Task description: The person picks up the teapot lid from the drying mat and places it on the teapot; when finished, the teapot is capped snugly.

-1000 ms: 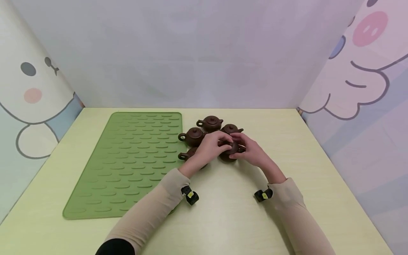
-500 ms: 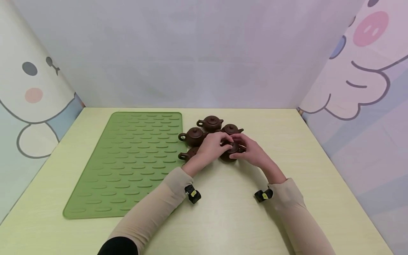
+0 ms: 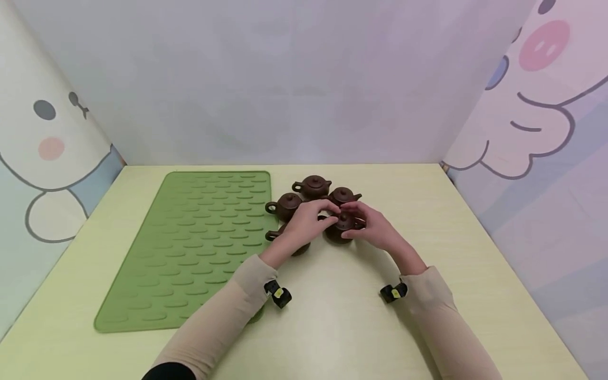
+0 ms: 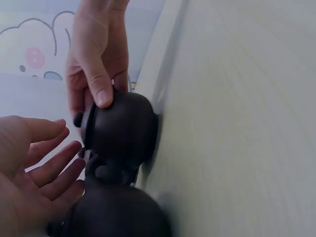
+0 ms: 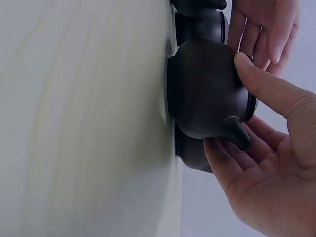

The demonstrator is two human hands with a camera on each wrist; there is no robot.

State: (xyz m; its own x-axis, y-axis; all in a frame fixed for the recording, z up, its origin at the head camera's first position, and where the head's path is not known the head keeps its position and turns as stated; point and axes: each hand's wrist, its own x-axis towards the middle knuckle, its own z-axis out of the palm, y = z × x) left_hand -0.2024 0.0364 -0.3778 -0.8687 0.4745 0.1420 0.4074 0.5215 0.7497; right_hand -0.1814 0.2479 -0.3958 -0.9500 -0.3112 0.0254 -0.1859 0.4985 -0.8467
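My right hand (image 3: 372, 227) holds a small dark brown teapot (image 3: 337, 236) at its spout side, thumb and fingers spread around the body. In the right wrist view the spout (image 5: 234, 132) sits between thumb and fingers. My left hand (image 3: 306, 224) hovers over the teapot's handle side with relaxed fingers; the left wrist view shows a gap between these fingers and the lid knob (image 4: 78, 119). The lid is seated on the teapot, which stands upright on the table. Under my left forearm another teapot (image 3: 300, 249) is partly covered.
Close behind stand more lidded teapots: one at the back (image 3: 315, 186), one on the left (image 3: 287, 207) and one on the right (image 3: 344, 196). A green textured mat (image 3: 190, 253) lies to the left on the pale table (image 3: 332, 327). A curtain (image 3: 285, 79) hangs behind.
My left hand has drawn back slightly to the left, away from the lid knob. The right hand stays on the teapot. The head view has shifted a little.
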